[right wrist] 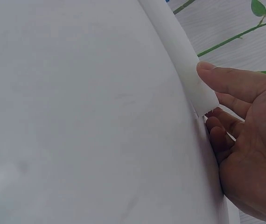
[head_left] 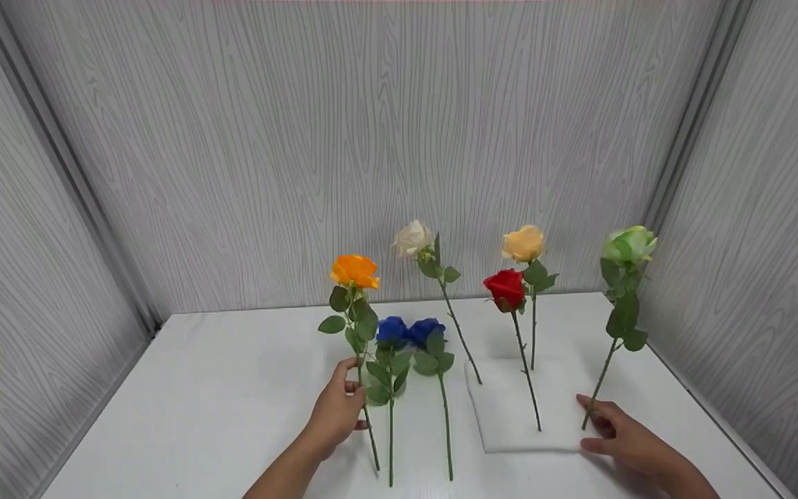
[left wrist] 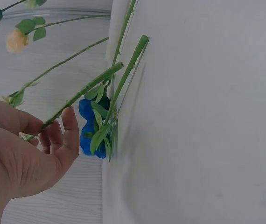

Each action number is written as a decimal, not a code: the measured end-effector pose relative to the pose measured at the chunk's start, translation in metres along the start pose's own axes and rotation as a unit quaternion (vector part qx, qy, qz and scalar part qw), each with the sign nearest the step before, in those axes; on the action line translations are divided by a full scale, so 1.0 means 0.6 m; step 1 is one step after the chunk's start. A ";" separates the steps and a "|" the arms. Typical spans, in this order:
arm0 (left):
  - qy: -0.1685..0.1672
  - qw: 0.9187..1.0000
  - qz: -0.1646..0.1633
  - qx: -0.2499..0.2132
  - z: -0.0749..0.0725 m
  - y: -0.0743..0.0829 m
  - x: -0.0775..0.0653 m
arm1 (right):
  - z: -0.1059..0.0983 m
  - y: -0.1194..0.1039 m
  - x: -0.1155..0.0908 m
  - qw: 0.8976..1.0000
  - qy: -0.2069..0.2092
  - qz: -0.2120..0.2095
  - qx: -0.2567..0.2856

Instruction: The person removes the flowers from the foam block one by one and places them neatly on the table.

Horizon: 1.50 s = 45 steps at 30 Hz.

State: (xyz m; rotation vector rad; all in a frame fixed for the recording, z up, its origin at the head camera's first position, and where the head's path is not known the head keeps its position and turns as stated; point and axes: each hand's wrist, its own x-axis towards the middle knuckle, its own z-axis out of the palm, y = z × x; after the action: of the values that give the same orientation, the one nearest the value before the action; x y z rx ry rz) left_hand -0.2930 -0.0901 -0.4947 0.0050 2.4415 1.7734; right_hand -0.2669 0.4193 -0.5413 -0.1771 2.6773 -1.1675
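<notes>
My left hand point(head_left: 333, 410) pinches the green stem of an orange rose point(head_left: 355, 272) between thumb and fingers. The rose is upright with a slight lean, its bloom at the top; the left wrist view shows the stem's cut end point(left wrist: 116, 68) off the white table. Just right of it lie two blue roses point(head_left: 393, 330), their stems toward me. My right hand point(head_left: 626, 438) holds the right front corner of a flat white foam block point(head_left: 506, 416), thumb on the front edge and fingers along the side. Beside those fingers a green rose point(head_left: 629, 245) stands in the block.
Also standing in the foam are a red rose point(head_left: 506, 290), a peach rose point(head_left: 524, 244) and a white rose point(head_left: 413, 239) that leans left. Grey wood-grain panels point(head_left: 288, 152) enclose the white table point(head_left: 219, 395) at the back and both sides.
</notes>
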 end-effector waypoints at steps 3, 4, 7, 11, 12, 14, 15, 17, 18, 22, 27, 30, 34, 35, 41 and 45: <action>-0.002 1.000 -0.005 0.010 -0.009 -0.005 0.000 | 0.001 0.000 0.000 1.000 -0.004 -0.002 0.002; -0.002 1.000 -0.007 0.013 -0.012 -0.008 0.001 | 0.001 0.000 0.001 1.000 -0.004 0.003 0.000; 0.001 1.000 -0.013 0.025 -0.023 -0.014 0.000 | 0.001 -0.001 0.005 1.000 -0.006 0.012 0.000; 0.003 0.999 -0.019 0.035 -0.033 -0.020 0.000 | 0.002 -0.002 0.010 1.000 -0.004 0.023 0.003; 0.002 0.999 -0.021 0.036 -0.034 -0.022 0.000 | 0.002 -0.001 0.010 1.000 -0.004 0.025 0.004; 0.002 0.999 -0.023 0.038 -0.036 -0.024 0.002 | 0.001 -0.001 0.007 1.000 -0.001 0.022 0.005; 0.001 0.999 -0.025 0.038 -0.036 -0.025 0.003 | 0.000 0.000 0.006 1.000 0.001 0.019 0.004; -0.001 0.999 -0.030 0.035 -0.037 -0.027 0.004 | -0.001 0.000 0.003 1.000 0.004 0.017 0.004; -0.002 0.999 -0.031 0.034 -0.038 -0.028 0.004 | -0.001 0.000 0.002 1.000 0.004 0.013 0.005; -0.011 0.998 -0.043 0.034 -0.041 -0.032 0.004 | 0.000 -0.002 0.002 1.000 0.007 0.015 0.002; -0.016 0.997 -0.057 0.042 -0.045 -0.037 0.005 | 0.002 -0.003 0.002 1.000 0.008 0.016 -0.001; -0.018 0.997 -0.065 0.042 -0.047 -0.038 0.006 | 0.003 -0.003 0.002 1.000 0.006 0.015 0.006; -0.021 0.996 -0.074 0.044 -0.051 -0.040 0.008 | 0.003 -0.003 0.002 1.000 0.003 0.019 0.014; -0.022 0.996 -0.077 0.045 -0.051 -0.041 0.009 | 0.003 -0.003 0.002 1.000 0.004 0.020 0.014; -0.026 0.994 -0.090 0.059 -0.053 -0.048 0.011 | 0.003 -0.003 0.001 1.000 0.005 0.014 0.012; -0.029 0.993 -0.097 0.063 -0.052 -0.051 0.012 | 0.002 -0.002 -0.001 1.000 0.004 0.002 0.010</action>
State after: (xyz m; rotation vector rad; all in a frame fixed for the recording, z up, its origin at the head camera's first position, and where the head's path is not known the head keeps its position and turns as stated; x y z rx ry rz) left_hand -0.3011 -0.1288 -0.5151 -0.1624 2.4155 1.5170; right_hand -0.2660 0.4177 -0.5412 -0.1642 2.6700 -1.1946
